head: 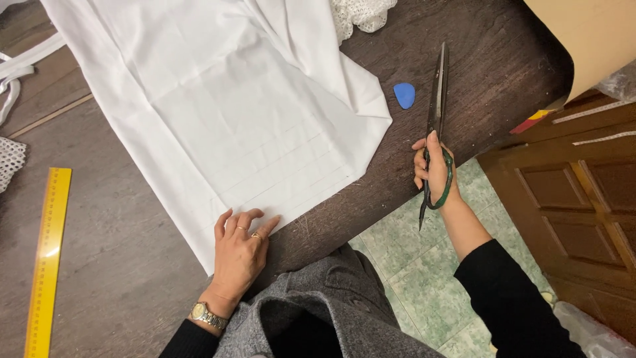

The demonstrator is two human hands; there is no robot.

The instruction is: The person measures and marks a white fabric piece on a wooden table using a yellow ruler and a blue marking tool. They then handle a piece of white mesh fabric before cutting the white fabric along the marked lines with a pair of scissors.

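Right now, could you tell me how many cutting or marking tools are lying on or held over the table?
3: the scissors held in the right hand, the blue chalk beside the white fabric, and the yellow ruler at the left. Others may be hidden under the fabric.

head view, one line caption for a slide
Left hand flat on white fabric, right hand gripping long scissors.

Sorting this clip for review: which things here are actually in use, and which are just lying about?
In use:
white cloth, pressed flat by left hand
scissors, in right hand

Lying about:
blue chalk
yellow ruler
lace fabric
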